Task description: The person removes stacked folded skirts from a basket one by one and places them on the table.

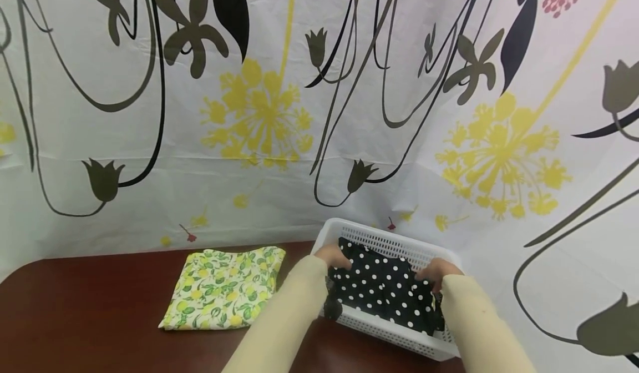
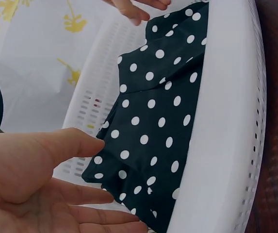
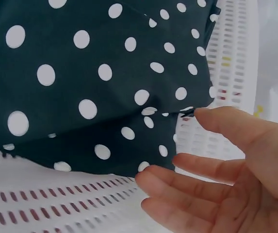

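Observation:
A black cloth with white polka dots (image 1: 381,284) lies folded inside a white plastic basket (image 1: 394,237). My left hand (image 1: 333,256) is at the cloth's left end; in the left wrist view its fingers (image 2: 100,213) are extended and the fingertips reach the cloth's edge. At the other end is my right hand (image 1: 436,271). In the right wrist view its thumb and fingers (image 3: 187,189) are spread apart, with the fingertips right at the cloth's edge. Neither hand grips the cloth.
A folded cloth with a lemon print (image 1: 224,290) lies on the dark brown table (image 1: 90,306), left of the basket. Behind the table hangs a white curtain (image 1: 279,206) with flower patterns, close to the basket's back rim.

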The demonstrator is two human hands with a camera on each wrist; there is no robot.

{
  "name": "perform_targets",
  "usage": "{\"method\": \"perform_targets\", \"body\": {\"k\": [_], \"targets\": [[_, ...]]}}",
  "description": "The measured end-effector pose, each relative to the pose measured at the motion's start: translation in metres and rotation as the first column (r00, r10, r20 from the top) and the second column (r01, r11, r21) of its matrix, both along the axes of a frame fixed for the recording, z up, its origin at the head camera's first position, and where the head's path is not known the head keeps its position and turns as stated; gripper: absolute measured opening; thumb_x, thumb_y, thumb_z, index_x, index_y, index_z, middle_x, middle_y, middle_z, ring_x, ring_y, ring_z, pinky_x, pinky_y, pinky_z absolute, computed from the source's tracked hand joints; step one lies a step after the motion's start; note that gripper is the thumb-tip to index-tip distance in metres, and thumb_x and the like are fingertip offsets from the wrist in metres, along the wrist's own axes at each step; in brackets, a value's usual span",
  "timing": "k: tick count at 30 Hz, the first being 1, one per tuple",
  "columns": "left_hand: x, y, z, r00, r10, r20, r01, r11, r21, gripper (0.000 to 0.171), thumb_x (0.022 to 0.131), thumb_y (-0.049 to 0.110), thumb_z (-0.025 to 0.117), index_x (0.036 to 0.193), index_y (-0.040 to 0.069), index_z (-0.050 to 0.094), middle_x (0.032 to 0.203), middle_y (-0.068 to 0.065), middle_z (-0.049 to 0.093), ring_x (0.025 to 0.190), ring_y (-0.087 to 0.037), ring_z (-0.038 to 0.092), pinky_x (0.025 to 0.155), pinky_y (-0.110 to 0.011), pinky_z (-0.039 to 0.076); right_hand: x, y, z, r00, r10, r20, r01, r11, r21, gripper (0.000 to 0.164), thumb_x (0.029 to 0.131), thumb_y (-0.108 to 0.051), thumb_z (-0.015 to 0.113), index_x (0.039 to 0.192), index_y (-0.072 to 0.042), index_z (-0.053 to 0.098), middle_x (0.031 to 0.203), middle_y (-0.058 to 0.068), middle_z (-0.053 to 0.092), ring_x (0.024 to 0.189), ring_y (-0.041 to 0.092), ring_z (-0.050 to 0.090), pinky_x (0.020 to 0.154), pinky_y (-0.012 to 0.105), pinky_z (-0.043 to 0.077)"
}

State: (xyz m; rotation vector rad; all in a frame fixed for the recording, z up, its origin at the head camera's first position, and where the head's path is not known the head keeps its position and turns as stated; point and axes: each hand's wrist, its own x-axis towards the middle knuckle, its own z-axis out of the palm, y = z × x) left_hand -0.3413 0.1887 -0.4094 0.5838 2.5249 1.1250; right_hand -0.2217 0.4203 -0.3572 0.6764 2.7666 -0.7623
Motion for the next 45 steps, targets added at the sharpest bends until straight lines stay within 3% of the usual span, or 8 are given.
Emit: {"method": "perform_targets", "body": {"k": [3,10,18,25,32,38,41,45], "targets": [[0.0,-0.001,0.001,1.0,-0.002,0.003,0.002,0.998,-0.061,0.032,0.063,0.016,0.077,0.086,-0.002,0.063,0.081,-0.012,0.063,0.077,-0.026,0.06,0.081,-0.042,0.047,-0.004,-0.002,-0.007,0.997,-0.064,0.041,0.065,0.997,-0.029,0.041,0.079,-0.017,0.067,0.097,0.017,0.054,0.089,0.027,0.059,0.078,0.034,0.06,0.073,0.043,0.049],[0.035,-0.014,0.028,0.999,0.029,0.045,-0.025,0.997,-0.077,0.029,0.073,0.01,0.07,0.095,-0.007,0.063,0.09,-0.018,0.064,0.091,-0.034,0.06,0.087,-0.045,0.044,-0.01,-0.006,-0.023,0.973,-0.219,0.067,0.226,0.966,-0.127,0.058,0.07,-0.023,0.077,0.102,0.018,0.052,0.101,0.033,0.056,0.096,0.045,0.055,0.084,0.049,0.044],[0.009,-0.002,-0.021,0.998,0.067,0.006,-0.066,0.997,-0.031,0.037,0.068,0.023,0.075,0.092,-0.003,0.065,0.086,-0.014,0.064,0.082,-0.029,0.061,0.081,-0.045,0.047,-0.006,-0.007,-0.027,0.969,-0.244,0.047,0.248,0.962,-0.115,0.076,0.067,-0.028,0.077,0.11,0.022,0.04,0.11,0.036,0.048,0.1,0.045,0.051,0.087,0.049,0.043],[0.046,-0.012,0.014,0.992,0.107,0.059,-0.106,0.994,-0.014,0.021,0.068,0.006,0.074,0.086,-0.002,0.066,0.085,-0.014,0.065,0.084,-0.03,0.061,0.082,-0.045,0.047,-0.012,-0.013,-0.033,0.922,-0.386,0.0,0.382,0.912,-0.148,0.073,0.06,-0.019,0.083,0.11,0.018,0.046,0.112,0.036,0.047,0.098,0.045,0.051,0.086,0.052,0.042],[0.048,-0.004,0.018,0.98,0.137,0.147,-0.141,0.99,0.016,0.022,0.066,0.006,0.076,0.085,0.0,0.067,0.085,-0.013,0.064,0.086,-0.031,0.06,0.084,-0.048,0.045,-0.024,-0.002,-0.041,0.927,-0.376,0.005,0.374,0.918,-0.131,0.072,0.056,-0.014,0.086,0.11,0.015,0.05,0.113,0.035,0.047,0.098,0.043,0.051,0.084,0.053,0.042],[0.047,0.001,0.008,0.984,0.131,0.122,-0.133,0.991,0.011,0.015,0.066,0.005,0.075,0.077,-0.001,0.066,0.074,-0.011,0.064,0.075,-0.026,0.061,0.08,-0.042,0.048,-0.032,0.006,-0.059,0.932,-0.362,0.022,0.362,0.924,-0.12,0.066,0.047,-0.004,0.086,0.105,0.01,0.057,0.105,0.03,0.055,0.089,0.04,0.056,0.075,0.051,0.047],[0.048,0.002,0.003,0.984,0.149,0.101,-0.153,0.988,0.036,0.013,0.065,0.0,0.074,0.074,-0.002,0.065,0.07,-0.011,0.062,0.071,-0.025,0.061,0.077,-0.041,0.049,-0.027,-0.002,-0.057,0.955,-0.292,0.043,0.295,0.952,-0.085,0.053,0.05,-0.001,0.083,0.097,0.011,0.06,0.097,0.03,0.057,0.084,0.039,0.058,0.072,0.049,0.048],[0.048,0.004,-0.001,0.988,0.149,0.048,-0.151,0.987,0.049,0.014,0.062,-0.003,0.074,0.072,-0.004,0.064,0.069,-0.011,0.061,0.068,-0.025,0.06,0.074,-0.04,0.05,-0.018,-0.009,-0.054,0.95,-0.31,0.035,0.312,0.943,-0.113,0.048,0.051,0.0,0.082,0.093,0.01,0.061,0.091,0.028,0.058,0.082,0.038,0.058,0.072,0.049,0.048]]}}
